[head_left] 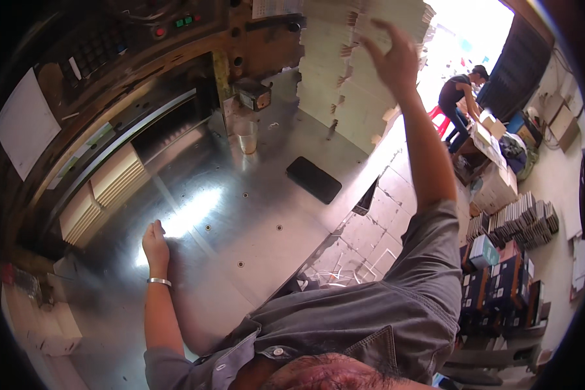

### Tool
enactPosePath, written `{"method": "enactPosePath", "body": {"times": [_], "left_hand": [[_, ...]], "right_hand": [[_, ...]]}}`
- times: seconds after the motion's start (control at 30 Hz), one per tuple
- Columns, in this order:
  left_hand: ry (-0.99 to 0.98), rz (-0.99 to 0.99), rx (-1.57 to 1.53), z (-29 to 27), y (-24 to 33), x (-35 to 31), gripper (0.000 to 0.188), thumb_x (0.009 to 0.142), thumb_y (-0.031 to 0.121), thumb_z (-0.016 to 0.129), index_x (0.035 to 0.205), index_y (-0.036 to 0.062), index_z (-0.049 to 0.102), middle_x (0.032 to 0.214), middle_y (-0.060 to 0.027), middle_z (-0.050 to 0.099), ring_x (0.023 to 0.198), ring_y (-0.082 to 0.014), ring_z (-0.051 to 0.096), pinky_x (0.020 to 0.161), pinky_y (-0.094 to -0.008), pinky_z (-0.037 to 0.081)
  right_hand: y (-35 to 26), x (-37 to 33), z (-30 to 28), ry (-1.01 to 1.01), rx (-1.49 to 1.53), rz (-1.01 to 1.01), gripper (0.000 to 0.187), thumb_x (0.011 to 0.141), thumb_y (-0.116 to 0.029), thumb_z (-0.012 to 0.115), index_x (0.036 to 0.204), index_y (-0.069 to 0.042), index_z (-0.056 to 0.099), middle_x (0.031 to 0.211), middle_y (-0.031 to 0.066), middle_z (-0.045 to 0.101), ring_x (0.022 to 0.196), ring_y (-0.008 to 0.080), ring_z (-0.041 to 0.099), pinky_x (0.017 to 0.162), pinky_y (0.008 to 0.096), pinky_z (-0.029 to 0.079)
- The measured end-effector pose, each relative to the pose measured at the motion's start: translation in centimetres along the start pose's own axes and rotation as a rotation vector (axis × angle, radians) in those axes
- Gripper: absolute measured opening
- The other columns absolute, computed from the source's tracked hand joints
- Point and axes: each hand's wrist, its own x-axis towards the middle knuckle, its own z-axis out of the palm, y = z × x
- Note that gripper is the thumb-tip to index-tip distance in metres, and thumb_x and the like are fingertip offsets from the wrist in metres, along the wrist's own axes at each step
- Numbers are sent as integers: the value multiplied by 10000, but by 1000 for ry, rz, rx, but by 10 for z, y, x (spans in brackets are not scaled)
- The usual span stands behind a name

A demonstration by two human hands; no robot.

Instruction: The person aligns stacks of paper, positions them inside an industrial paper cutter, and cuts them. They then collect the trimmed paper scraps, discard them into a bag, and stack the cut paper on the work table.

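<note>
With our right hand [396,62] spread empty, left hand [155,247] curled, contents unclear, we judge the far pale stack [325,78] heavy, best held by its edges.

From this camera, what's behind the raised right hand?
Behind the right hand: a tall pale stack, with a bright area farther right. Whatever sits directly behind the hand is covered, so can't tell.

Nothing could be read: white sheet [27,123] at left, paper [276,8] up top, dark boxes [500,286] at right, all were too blurred!
</note>
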Motion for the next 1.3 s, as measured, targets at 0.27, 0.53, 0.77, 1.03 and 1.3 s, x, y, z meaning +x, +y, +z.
{"method": "enactPosePath", "body": {"times": [0.27,0.53,0.77,1.03,1.3], "left_hand": [[72,-72,-118,-4,9,-36,417,1033,252,588,716,39,420,656,4,368,636,-120,321,580,-339,321],[95,-51,107,2,18,-40,309,930,201,714,747,18,546,641,-52,549,605,-148,472,595,-340,419],[78,-67,104,5,22,-36,281,923,191,718,752,27,568,652,-45,577,617,-139,503,608,-325,435],[73,-38,94,3,27,-39,260,922,172,728,768,27,577,649,-37,599,587,-121,519,575,-305,442],[81,-53,76,0,22,-41,251,920,152,721,769,12,576,653,-49,609,591,-127,540,578,-304,450]], "right_hand": [[39,123,37,21,-418,-62,458,805,-154,743,1242,-83,628,1205,209,627,1214,399,544,1053,500,407],[95,144,121,-12,-769,-61,331,922,-191,555,1211,-79,673,1276,186,597,1269,369,536,1171,606,276],[80,158,105,-283,-715,148,256,922,-205,585,1114,-119,732,1251,151,629,1236,337,584,1139,575,339],[53,169,54,-276,-511,223,237,806,-86,697,1042,-65,691,1124,198,671,1098,376,655,956,533,495],[21,160,-14,-352,-255,347,451,744,-64,698,1187,-55,612,1266,268,631,1172,391,620,999,488,494]]}}
